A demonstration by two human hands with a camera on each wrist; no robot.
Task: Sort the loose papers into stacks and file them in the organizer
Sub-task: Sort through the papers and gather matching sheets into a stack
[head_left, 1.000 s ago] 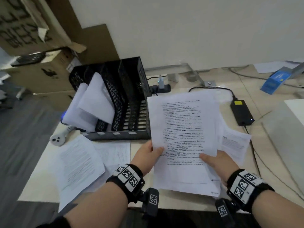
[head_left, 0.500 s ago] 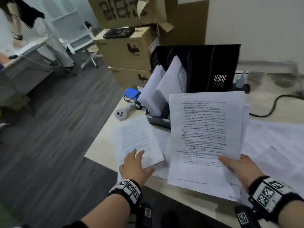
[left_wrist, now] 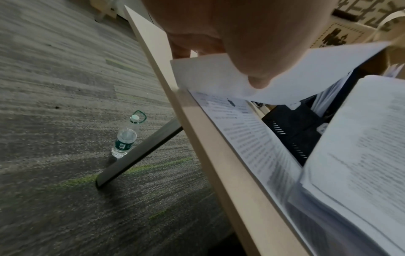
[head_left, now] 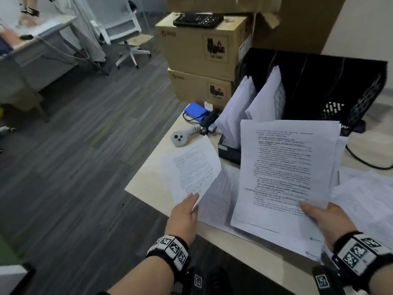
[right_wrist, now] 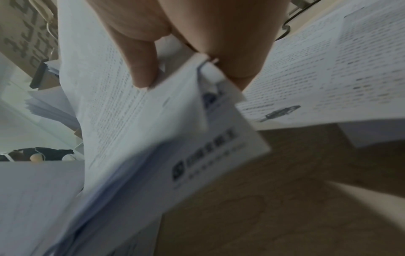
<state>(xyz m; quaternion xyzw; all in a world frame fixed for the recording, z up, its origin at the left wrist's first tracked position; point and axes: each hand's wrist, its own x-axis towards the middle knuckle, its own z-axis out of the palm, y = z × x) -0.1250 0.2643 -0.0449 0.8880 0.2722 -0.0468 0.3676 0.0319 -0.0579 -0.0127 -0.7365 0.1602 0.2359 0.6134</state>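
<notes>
My right hand (head_left: 319, 211) pinches the bottom right of a thick stack of printed papers (head_left: 285, 167), held tilted above the desk; the right wrist view shows thumb and fingers (right_wrist: 142, 72) clamped on the stack (right_wrist: 136, 131). My left hand (head_left: 187, 207) pinches the near corner of a single printed sheet (head_left: 191, 167) and lifts it off the desk's left part; its thumb (left_wrist: 258, 74) presses on that sheet (left_wrist: 210, 74). More loose sheets (head_left: 217, 194) lie flat beneath. The black mesh organizer (head_left: 319, 90) stands behind, with white papers (head_left: 265, 99) in its two left slots.
A grey handheld device (head_left: 180, 136), a blue pack (head_left: 195, 111) and a black cable lie at the desk's far left corner. Cardboard boxes (head_left: 202, 45) stand beyond the desk. More sheets (head_left: 365, 194) cover the right side. A water bottle (left_wrist: 124, 140) stands on the floor by the desk leg.
My left hand let go of the stack, moved left to the flat sheet and has now lifted it by its corner. My right hand keeps the stack. The view swung left.
</notes>
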